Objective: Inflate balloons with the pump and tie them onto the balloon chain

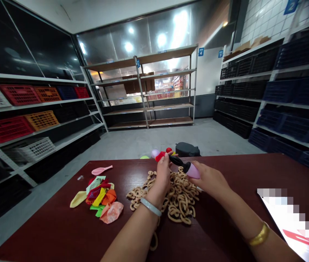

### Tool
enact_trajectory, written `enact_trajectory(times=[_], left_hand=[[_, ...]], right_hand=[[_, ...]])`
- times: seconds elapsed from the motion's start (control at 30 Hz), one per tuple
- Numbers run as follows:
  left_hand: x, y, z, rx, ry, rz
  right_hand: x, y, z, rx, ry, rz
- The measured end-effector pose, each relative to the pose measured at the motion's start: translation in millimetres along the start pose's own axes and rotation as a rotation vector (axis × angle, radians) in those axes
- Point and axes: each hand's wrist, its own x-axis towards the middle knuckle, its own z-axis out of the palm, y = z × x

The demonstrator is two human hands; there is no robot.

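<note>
Fingers of the right hand (209, 177) wrap around the light purple end of a black and purple pump (193, 171), held up over the tabletop (225, 225). The left hand (164, 168) is at the pump's black end, with a red balloon (159, 157) right by it; I cannot tell just what its fingers pinch. Below the 2 hands is a heap of tan, curly pieces (181, 205). To the left lie a pile of floppy balloons (99, 196) and, just behind, 1 pink balloon (99, 170).

The pump (193, 171) is lilac and black (one coral balloon (111, 212), mottled white).
</note>
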Motion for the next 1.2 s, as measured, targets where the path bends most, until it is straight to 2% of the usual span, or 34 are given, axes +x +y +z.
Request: enact_trajectory(times=[0.13,0.3,0.6,0.77,0.9,1.0,1.1,1.2], left_hand=[[-1,5,0.4,-0.088,0.069,0.006],[-1,11,-1.9,-0.141,0.083,-0.048],[-1,12,5.3,-0.204,0.148,0.154],[-4,13,10.5,-0.222,0.180,0.177],[-7,9,11.4,-0.187,0.125,0.155],[-7,9,6.7,-0.014,0.049,0.128],[-4,15,-0.8,0.135,-0.023,0.074],[-1,22,-4.7,0.141,-0.076,0.023]], right_hand=[[0,-5,0,0.007,-0.004,0.015],[-1,-5,-3,0.021,-0.017,0.004],[-2,-6,-3,0.021,-0.002,0.000],[-1,-6,-2,0.008,0.013,-0.001],[-1,-3,-3,0.022,0.040,-0.008],[-1,1,-5,0.011,0.066,-0.026],[-1,4,-6,-0.017,0.087,-0.045],[-1,3,-5,-0.031,0.111,-0.046]])
